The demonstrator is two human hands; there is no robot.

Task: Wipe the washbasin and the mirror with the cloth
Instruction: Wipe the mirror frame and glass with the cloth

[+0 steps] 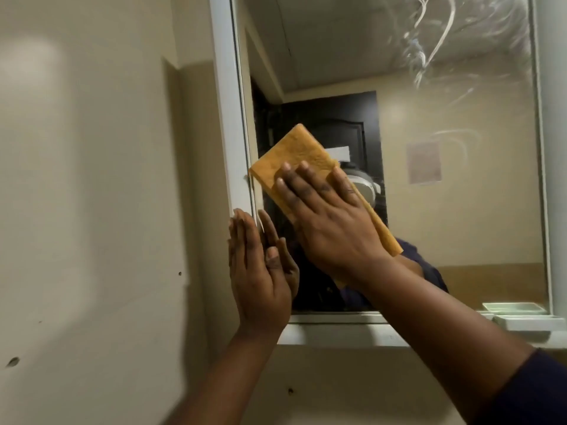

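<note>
Cloth [294, 157]: folded, orange, flat under the right hand's fingers, reaching past the fingertips.
Right hand [331, 222]: spread flat, pressing cloth on mirror [460, 194].
Left hand [257, 271]: fingers straight, empty, against the mirror's frame.

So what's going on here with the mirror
A person is wiping the mirror. Their right hand presses a folded orange cloth flat against the glass near its left edge, fingers straight. The left hand rests open against the mirror's white frame, as if bracing. Smeary streaks show on the upper right of the glass, so that part looks not yet clean. A small white dish sits on the ledge at lower right.
</note>
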